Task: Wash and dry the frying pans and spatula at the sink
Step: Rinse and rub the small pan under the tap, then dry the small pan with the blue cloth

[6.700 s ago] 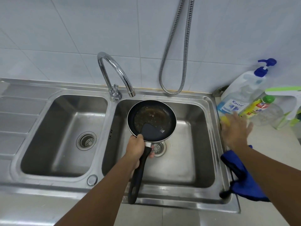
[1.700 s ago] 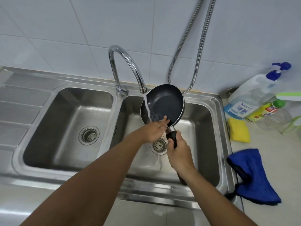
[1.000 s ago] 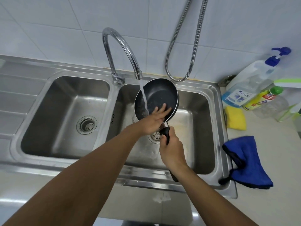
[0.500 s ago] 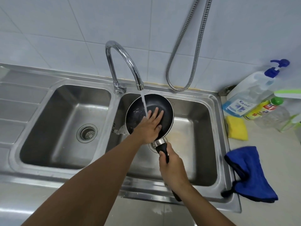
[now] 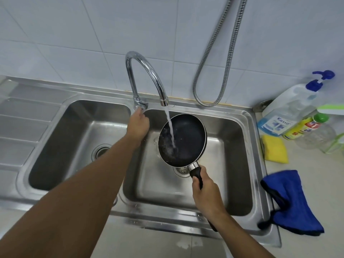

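Note:
A small black frying pan (image 5: 188, 135) hangs tilted over the right sink basin (image 5: 229, 146), and water from the chrome tap (image 5: 147, 71) runs into it. My right hand (image 5: 205, 196) grips the pan's black handle (image 5: 197, 175) from below. My left hand (image 5: 138, 124) reaches up to the tap handle (image 5: 140, 106) at the tap's base, and its fingers close on the lever. Those fingertips are mostly hidden behind the hand. No spatula is in view.
The left basin (image 5: 80, 135) and a ribbed draining board (image 5: 20, 127) lie to the left. On the counter at right are a yellow sponge (image 5: 274, 151), a blue cloth (image 5: 290, 202) and soap bottles (image 5: 290, 108). A metal shower hose (image 5: 219, 58) hangs on the tiled wall.
My left hand has left the inside of the pan and moved up and left to the tap handle. The pan has shifted right and tilted more upright under the stream.

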`<state>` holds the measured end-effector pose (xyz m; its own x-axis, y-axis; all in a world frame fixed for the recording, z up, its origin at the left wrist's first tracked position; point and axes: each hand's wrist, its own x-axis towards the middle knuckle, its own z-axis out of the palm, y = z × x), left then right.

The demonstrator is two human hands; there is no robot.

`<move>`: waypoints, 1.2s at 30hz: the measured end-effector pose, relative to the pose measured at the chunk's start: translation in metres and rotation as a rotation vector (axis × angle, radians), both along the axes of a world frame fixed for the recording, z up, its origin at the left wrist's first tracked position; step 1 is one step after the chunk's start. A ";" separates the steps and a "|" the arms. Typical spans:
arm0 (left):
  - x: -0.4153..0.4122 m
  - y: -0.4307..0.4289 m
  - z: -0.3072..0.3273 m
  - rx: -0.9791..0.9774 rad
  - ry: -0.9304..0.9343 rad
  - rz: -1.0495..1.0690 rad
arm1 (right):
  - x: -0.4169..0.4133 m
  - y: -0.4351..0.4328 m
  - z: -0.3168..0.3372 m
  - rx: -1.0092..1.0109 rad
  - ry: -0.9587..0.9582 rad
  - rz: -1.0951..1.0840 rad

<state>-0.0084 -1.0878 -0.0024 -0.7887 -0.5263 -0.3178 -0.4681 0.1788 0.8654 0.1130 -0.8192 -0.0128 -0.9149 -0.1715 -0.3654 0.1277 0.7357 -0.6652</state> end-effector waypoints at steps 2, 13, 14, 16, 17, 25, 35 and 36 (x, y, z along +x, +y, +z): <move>-0.020 -0.006 0.009 0.137 -0.006 0.058 | 0.000 -0.002 0.000 -0.012 0.004 0.002; -0.041 -0.013 0.016 -0.119 -0.079 -0.225 | -0.004 -0.007 -0.004 -0.060 0.031 -0.038; -0.041 -0.016 0.017 -0.154 -0.083 -0.279 | -0.004 -0.006 -0.003 -0.064 0.035 -0.041; -0.035 -0.023 0.015 -0.188 -0.103 -0.365 | -0.005 -0.005 0.000 -0.060 0.055 -0.052; -0.030 -0.027 0.011 -0.164 -0.102 -0.387 | -0.005 -0.004 0.001 -0.054 0.067 -0.060; 0.037 0.029 -0.037 -0.085 -0.352 -0.253 | -0.005 0.002 0.010 -0.026 0.162 -0.174; 0.087 0.126 -0.034 0.427 -0.382 -0.398 | -0.007 0.013 0.026 0.069 0.286 -0.257; 0.088 0.133 -0.030 0.444 -0.339 -0.367 | -0.006 0.014 0.027 0.054 0.277 -0.250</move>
